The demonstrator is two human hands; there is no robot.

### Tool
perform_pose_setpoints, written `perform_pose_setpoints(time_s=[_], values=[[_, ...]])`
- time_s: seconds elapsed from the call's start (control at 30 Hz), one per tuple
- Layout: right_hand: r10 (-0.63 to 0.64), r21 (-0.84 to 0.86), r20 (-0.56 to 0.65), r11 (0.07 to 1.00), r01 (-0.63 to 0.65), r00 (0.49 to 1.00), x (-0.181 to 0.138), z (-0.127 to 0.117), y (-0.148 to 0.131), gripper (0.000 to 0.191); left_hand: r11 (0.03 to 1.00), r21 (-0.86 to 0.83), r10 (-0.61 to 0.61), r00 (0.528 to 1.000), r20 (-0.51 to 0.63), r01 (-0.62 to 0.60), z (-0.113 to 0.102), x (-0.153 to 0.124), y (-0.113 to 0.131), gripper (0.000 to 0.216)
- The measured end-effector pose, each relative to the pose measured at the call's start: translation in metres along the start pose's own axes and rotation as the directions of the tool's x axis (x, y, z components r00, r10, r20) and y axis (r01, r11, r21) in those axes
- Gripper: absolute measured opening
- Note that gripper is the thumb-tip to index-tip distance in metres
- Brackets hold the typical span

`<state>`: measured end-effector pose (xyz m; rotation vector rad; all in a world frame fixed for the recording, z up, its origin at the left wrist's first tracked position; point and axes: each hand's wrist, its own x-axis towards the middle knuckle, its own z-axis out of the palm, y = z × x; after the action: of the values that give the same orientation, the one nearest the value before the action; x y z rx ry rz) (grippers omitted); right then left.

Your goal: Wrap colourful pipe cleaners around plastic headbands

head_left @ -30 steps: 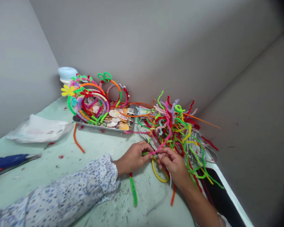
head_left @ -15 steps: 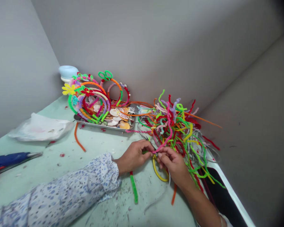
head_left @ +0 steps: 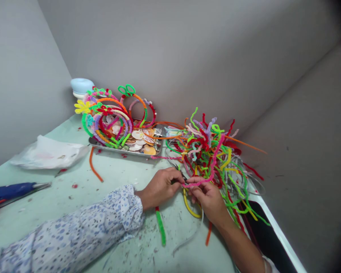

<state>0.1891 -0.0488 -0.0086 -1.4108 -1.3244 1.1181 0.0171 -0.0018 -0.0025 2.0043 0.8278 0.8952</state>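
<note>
My left hand [head_left: 165,188] pinches the near end of a pink pipe cleaner [head_left: 215,163]. Close against it, my right hand [head_left: 207,197] has its thumb and fingers closed at the same spot, the pink strand crossing over them. The pipe cleaner's free end curves up to the right. Whatever lies between the fingertips is mostly hidden. Yellow-handled pliers or scissors [head_left: 190,207] lie under the hands, dark jaws pointing up left. A thin grey wire [head_left: 193,237] trails below. A green pipe cleaner strip [head_left: 160,226] emerges below my left wrist.
Behind the hands lies a heap of coloured pipe cleaners [head_left: 230,151]. Farther left, a metal tray [head_left: 125,152] holds shells, with fuzzy decorated headbands [head_left: 113,113] on it. A plastic bag [head_left: 49,153] and a blue glue gun [head_left: 11,191] are at the left. Grey walls stand behind.
The pink pipe cleaner's free end has swung to the right and down, and the strand now runs across my right fingers. Both hands stay in nearly the same place.
</note>
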Motion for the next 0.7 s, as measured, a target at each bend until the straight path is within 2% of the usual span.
perform_pose_setpoints(time_s=[0.2,0.37,0.57,0.7], values=[[-0.037,-0.123,-0.023,0.992,0.034,0.999,-0.0025,0.0010,0.0012,0.019,1.000,0.015,0.011,1.000,-0.021,-0.011,0.0006,-0.0004,-0.0002,0.016],[-0.085,-0.175,-0.010,0.981,0.082,0.996,-0.0026,0.0014,0.0009,0.018,0.996,-0.086,-0.031,0.999,0.010,0.031,0.0011,0.0013,-0.0045,0.014],[-0.107,-0.192,0.007,0.976,0.106,0.994,-0.0042,0.0012,0.0044,0.021,0.931,-0.282,-0.211,0.972,0.106,0.233,-0.0022,0.0025,-0.0034,0.017],[-0.158,-0.259,-0.007,0.954,0.151,0.987,-0.0073,0.0005,0.0092,0.020,0.925,-0.246,-0.261,0.954,0.147,0.291,-0.0015,0.0049,-0.0054,0.021]])
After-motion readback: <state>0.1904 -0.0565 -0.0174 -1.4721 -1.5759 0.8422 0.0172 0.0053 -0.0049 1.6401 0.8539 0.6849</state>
